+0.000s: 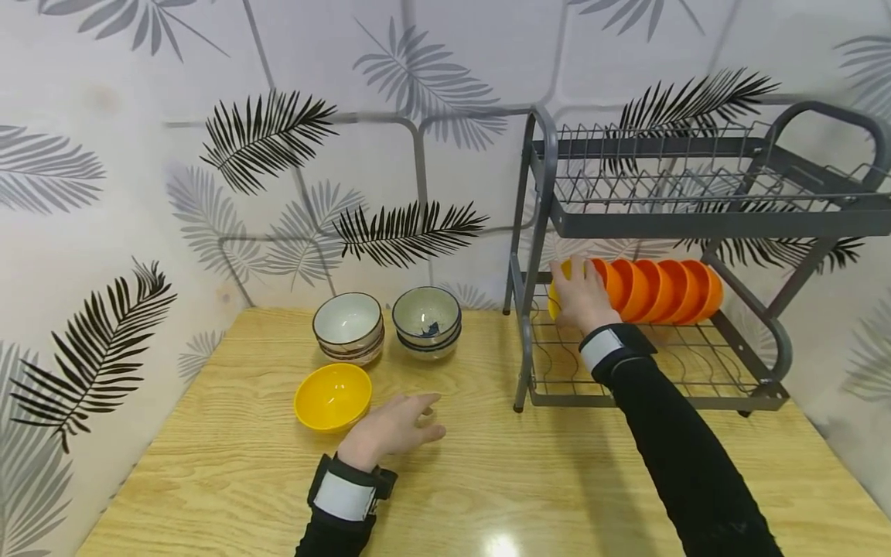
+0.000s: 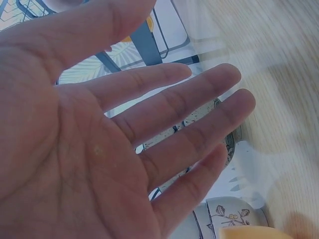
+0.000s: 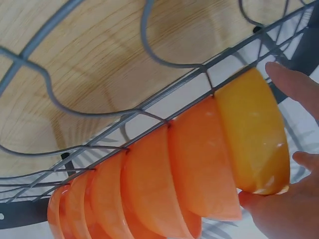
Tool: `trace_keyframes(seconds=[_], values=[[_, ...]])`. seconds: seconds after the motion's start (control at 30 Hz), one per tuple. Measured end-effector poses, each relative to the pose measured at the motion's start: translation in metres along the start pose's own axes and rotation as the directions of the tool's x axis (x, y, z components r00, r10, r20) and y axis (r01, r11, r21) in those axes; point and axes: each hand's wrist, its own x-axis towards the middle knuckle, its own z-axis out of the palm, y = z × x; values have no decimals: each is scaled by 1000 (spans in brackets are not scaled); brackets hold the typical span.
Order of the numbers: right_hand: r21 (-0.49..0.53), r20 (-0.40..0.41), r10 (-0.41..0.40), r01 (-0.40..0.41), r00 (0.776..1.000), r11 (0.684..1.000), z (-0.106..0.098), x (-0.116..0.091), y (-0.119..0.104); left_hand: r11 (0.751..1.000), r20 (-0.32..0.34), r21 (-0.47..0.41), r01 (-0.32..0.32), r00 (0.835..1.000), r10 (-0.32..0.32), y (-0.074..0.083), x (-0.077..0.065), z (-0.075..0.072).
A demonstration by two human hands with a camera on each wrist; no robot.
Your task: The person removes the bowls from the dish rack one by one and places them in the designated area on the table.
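My right hand [image 1: 583,298] reaches into the lower tier of the dish rack and grips a yellow bowl [image 3: 254,134], thumb at one edge and fingers round the other side. This bowl stands on its side against a row of several orange bowls [image 1: 664,290], also on edge in the wires. Over the table, my left hand [image 1: 393,427] is held with fingers extended and nothing in it; its bare palm [image 2: 75,144] fills much of the left wrist view. Just left of that hand, another yellow bowl [image 1: 332,397] sits upright on the table.
The grey two-tier dish rack [image 1: 696,226] stands at the right, its upper tier above my right hand. Toward the wall are a stack of white bowls [image 1: 348,323] and a stack of patterned bowls [image 1: 426,317]. The wooden table [image 1: 487,464] meets leaf-patterned walls.
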Motion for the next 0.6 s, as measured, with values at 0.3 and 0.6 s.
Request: trace_keyframes(seconds=[0.3, 0.6], values=[[-93, -31, -13, 10, 999, 996, 7, 4, 3, 1000, 11, -6, -8, 1000, 8, 0, -1, -2], [-164, -108, -62, 44, 992, 985, 12, 6, 5, 1000, 15, -8, -7, 1000, 7, 0, 0, -2]])
